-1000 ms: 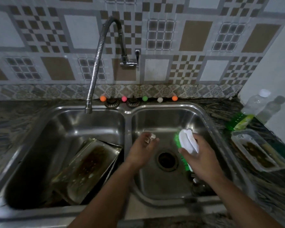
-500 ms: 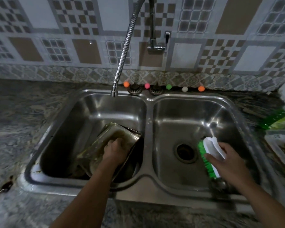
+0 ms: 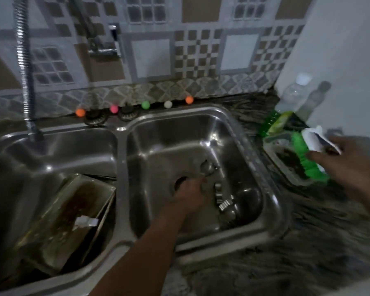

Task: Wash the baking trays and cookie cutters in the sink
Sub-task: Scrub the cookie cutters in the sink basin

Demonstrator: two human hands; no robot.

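Note:
A dirty metal baking tray [image 3: 68, 214] leans tilted in the left basin, with a small white scrap lying on it. Several metal cookie cutters [image 3: 219, 195] lie on the floor of the right basin [image 3: 233, 135], one cutter [image 3: 208, 167] just beyond my fingers. My left hand [image 3: 190, 194] reaches down over the drain with curled fingers; blur hides whether it holds a cutter. My right hand [image 3: 348, 167] grips a white-handled scrub brush [image 3: 303, 154] with green bristles, held over a stained plastic container [image 3: 271, 146] on the counter to the right.
A flexible metal faucet hose [image 3: 26, 71] hangs over the left basin, with the tap [image 3: 103, 48] on the tiled wall. A bottle of green dish soap [image 3: 286, 107] stands by the right wall. Coloured balls [image 3: 145, 105] line the sink's back edge. Dark stone counter surrounds the sink.
My left hand left the tray in the left basin and went to the drain of the right basin. My right hand carried the brush out of the basin to the counter container.

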